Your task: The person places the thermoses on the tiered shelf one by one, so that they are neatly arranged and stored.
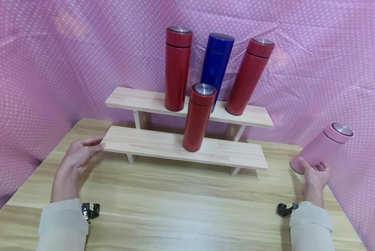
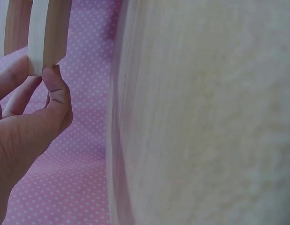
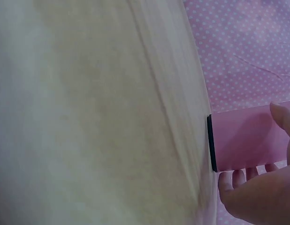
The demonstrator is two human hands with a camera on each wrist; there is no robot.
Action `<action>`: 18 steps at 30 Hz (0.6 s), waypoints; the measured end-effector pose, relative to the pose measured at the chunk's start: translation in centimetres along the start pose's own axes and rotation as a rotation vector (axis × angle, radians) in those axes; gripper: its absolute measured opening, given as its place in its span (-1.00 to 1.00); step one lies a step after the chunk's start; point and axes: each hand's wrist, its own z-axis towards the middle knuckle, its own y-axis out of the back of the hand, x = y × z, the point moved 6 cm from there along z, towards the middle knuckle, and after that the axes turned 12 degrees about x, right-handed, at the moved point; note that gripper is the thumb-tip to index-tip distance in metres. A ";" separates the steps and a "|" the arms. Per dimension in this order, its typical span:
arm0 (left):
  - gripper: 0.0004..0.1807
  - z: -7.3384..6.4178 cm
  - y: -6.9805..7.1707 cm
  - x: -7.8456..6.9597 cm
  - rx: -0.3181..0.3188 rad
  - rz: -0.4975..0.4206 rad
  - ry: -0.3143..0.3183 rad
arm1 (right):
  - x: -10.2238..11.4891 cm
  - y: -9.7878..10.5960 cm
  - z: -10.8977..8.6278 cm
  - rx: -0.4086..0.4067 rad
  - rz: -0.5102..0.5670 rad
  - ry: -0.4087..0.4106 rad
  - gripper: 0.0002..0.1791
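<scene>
At the left end of the lower wooden shelf (image 1: 156, 144), my left hand (image 1: 77, 155) pinches the board's end between thumb and fingers. The left wrist view shows this left hand (image 2: 37, 117) from close by, on the board's end (image 2: 39, 47). My right hand (image 1: 315, 176) grips the lower part of a pink thermos flask (image 1: 323, 146) at the table's right side. In the right wrist view, the flask's dark base rim (image 3: 211, 143) is at the table surface; whether it touches cannot be told. A red thermos flask (image 1: 197, 122) stands on the lower shelf.
Behind, the upper wooden shelf (image 1: 137, 98) bears a red flask (image 1: 177, 73), a blue flask (image 1: 217, 62) partly hidden, and another red flask (image 1: 250, 76). Pink dotted cloth (image 1: 80, 62) hangs around the wooden table (image 1: 181, 209).
</scene>
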 end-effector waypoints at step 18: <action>-0.36 -0.4 -0.4 -0.2 -0.020 0.030 0.028 | -0.2 -0.6 1.6 0.031 -0.041 -0.041 -0.06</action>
